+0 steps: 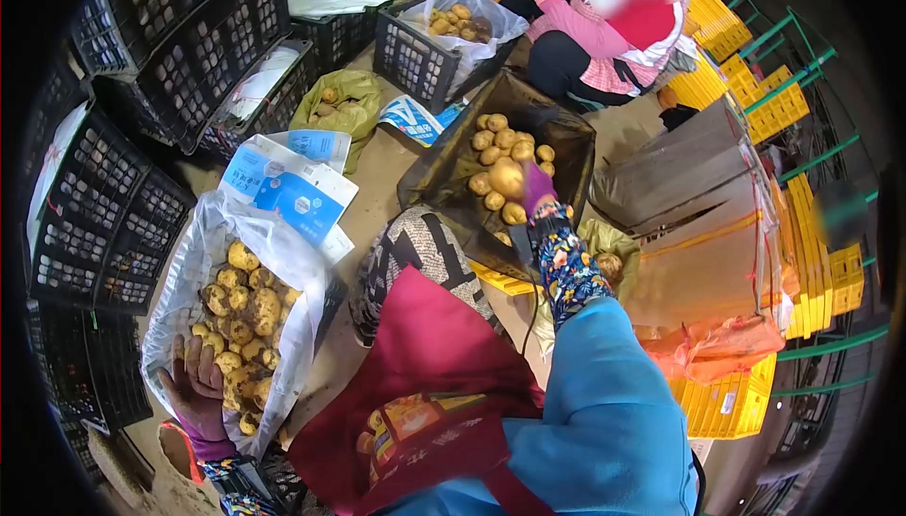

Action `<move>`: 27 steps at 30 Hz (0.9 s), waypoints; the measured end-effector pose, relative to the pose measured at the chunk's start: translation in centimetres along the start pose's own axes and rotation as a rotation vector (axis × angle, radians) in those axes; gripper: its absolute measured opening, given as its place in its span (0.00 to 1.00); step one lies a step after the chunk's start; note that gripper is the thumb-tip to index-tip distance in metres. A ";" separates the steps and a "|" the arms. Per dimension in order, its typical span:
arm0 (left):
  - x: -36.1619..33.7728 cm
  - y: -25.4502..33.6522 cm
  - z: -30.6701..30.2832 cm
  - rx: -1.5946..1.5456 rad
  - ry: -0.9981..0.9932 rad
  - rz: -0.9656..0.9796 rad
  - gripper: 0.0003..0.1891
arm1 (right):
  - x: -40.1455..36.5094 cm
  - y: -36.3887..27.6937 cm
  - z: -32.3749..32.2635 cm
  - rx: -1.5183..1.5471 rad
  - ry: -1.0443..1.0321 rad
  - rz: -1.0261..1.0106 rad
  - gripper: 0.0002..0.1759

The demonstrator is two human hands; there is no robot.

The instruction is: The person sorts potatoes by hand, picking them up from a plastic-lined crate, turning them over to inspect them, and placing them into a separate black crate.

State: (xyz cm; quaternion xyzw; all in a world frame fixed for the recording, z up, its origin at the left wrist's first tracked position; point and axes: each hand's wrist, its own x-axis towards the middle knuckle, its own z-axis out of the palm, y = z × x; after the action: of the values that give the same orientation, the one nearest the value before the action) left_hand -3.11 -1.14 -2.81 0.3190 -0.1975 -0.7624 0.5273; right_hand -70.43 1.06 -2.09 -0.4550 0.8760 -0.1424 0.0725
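My left hand (pixel 196 391), in a soiled purple glove, lies with fingers spread on the dirt-covered potatoes (pixel 241 313). They fill a crate lined with a white plastic bag (pixel 307 294) at the left. My right hand (pixel 538 188), also gloved in purple, grips a large potato (pixel 507 177); its fingertips are partly hidden. That potato is above a dark-lined container (pixel 566 143) holding several cleaner, pale potatoes (pixel 500 139). Both forearms wear flowered sleeve covers.
Black crates (pixel 109 205) are stacked at the left. Blue-and-white cardboard (pixel 293 191) lies beside the lined crate. Another person (pixel 613 35) crouches at the far right, near a crate of potatoes (pixel 460 21). Cardboard (pixel 698 205) and yellow crates (pixel 727 403) line the right.
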 end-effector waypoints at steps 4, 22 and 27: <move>-0.7 0.5 1.0 -0.017 0.256 0.029 0.33 | 3.6 21.5 14.2 -0.380 -0.174 0.214 0.13; -0.8 3.5 1.6 -0.145 0.421 0.247 0.35 | -9.1 -46.2 30.2 0.129 -0.963 -0.470 0.45; -0.9 4.4 1.1 -0.200 0.450 0.237 0.36 | -9.7 -47.1 41.5 -0.337 -0.280 -0.785 0.40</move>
State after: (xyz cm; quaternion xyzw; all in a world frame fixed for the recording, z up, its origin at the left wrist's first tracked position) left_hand -0.69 -1.94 1.06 0.4013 -0.0349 -0.6210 0.6723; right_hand -17.68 -24.33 -26.68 -0.7731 0.6300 0.0485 0.0556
